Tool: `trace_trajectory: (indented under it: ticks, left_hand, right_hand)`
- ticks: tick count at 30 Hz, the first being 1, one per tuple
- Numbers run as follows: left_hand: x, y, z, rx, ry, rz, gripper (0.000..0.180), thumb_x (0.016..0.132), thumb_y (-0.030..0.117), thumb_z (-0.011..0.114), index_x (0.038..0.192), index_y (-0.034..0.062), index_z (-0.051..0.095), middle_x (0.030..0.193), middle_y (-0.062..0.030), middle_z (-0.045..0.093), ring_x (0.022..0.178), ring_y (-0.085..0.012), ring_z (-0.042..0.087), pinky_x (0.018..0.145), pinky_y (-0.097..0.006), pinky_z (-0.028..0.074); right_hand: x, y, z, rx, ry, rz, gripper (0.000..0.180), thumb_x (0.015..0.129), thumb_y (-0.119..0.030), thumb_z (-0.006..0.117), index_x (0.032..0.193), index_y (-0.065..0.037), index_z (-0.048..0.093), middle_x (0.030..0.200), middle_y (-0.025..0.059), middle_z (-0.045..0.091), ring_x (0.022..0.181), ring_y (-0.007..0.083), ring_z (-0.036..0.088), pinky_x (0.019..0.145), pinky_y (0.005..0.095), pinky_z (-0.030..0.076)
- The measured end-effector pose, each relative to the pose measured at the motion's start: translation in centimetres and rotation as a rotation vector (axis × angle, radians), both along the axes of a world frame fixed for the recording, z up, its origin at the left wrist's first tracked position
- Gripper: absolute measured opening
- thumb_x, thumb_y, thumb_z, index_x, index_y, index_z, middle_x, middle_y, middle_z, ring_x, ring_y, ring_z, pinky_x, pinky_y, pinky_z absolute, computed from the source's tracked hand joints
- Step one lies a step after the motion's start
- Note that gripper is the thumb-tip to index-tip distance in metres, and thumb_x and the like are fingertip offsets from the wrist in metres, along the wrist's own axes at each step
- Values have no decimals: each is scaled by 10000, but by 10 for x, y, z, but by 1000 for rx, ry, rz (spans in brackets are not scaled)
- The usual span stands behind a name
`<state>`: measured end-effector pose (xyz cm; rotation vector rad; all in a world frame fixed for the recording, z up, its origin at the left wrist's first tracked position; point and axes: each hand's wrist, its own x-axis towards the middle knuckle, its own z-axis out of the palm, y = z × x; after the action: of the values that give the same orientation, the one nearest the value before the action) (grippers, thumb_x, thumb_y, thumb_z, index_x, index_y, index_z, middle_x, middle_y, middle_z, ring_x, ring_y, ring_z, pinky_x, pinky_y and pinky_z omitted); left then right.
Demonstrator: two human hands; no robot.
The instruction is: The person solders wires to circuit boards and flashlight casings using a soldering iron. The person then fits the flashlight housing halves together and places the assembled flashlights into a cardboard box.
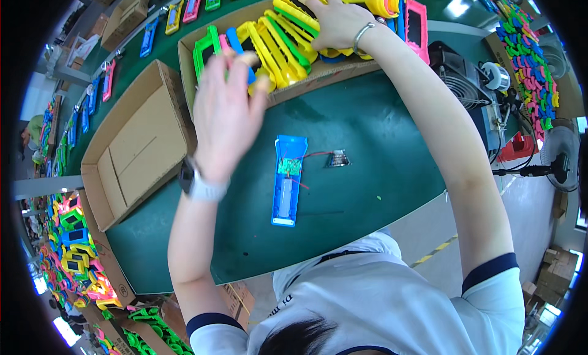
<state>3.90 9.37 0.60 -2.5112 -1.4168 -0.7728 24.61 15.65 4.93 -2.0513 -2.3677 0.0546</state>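
Plastic frames [288, 37], yellow, green, blue and pink, stand packed on edge in a long cardboard box [306, 79] at the far side of the green table [343, 190], their long axes running away from the worker. The right hand [337, 21] lies flat on the yellow frames at the box's right, fingers spread, gripping nothing that can be seen. The left hand [226, 110] hangs open just near of the box's left end, fingertips close to a yellow frame. A blue open casing [288, 180] with wires lies on the near table, apart from both hands.
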Motion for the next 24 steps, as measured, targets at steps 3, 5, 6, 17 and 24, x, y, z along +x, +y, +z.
trace_trajectory:
  ticks: [3, 5, 6, 17, 24]
  left_hand:
    - [9, -75, -3, -328, 128, -64, 537, 708, 355, 656, 1126, 68, 480, 972, -120, 513, 765, -268, 542, 604, -349, 473]
    - [8, -107, -14, -474, 178, -34, 552, 714, 325, 655, 1161, 69, 458, 1007, -143, 506, 805, -298, 545, 676, -378, 465]
    - [8, -116, -21, -488, 207, -38, 598, 692, 269, 672, 1199, 63, 430, 1051, -156, 502, 822, -289, 536, 688, -375, 465]
    - [-7, -127, -32, -373, 208, -548, 587, 670, 92, 658, 1217, 108, 448, 1195, -92, 486, 1041, -278, 482, 828, -371, 430]
    - [-13, -131, -24, -183, -100, -570, 395, 644, 95, 669, 1027, 115, 579, 1049, -59, 526, 920, -250, 525, 761, -359, 449]
  right_hand:
    - [-20, 1, -16, 36, -91, 31, 669, 744, -273, 569, 1330, -162, 267, 1180, 282, 448, 836, 363, 599, 750, 415, 488]
    - [-24, 7, -23, 141, -127, 10, 706, 719, -275, 606, 1329, -167, 267, 1160, 271, 463, 860, 369, 592, 761, 414, 485]
    - [-22, 4, -21, 139, -127, 7, 706, 719, -275, 606, 1329, -167, 267, 1160, 271, 463, 860, 369, 592, 761, 414, 485]
    - [7, -90, 20, 426, 204, 505, 609, 753, -221, 593, 1294, -113, 333, 1262, 203, 391, 1106, 353, 451, 922, 421, 380]
    - [3, -122, -46, 470, 55, 924, 529, 723, -164, 575, 1212, -329, 461, 1196, 14, 468, 1057, 221, 474, 860, 346, 429]
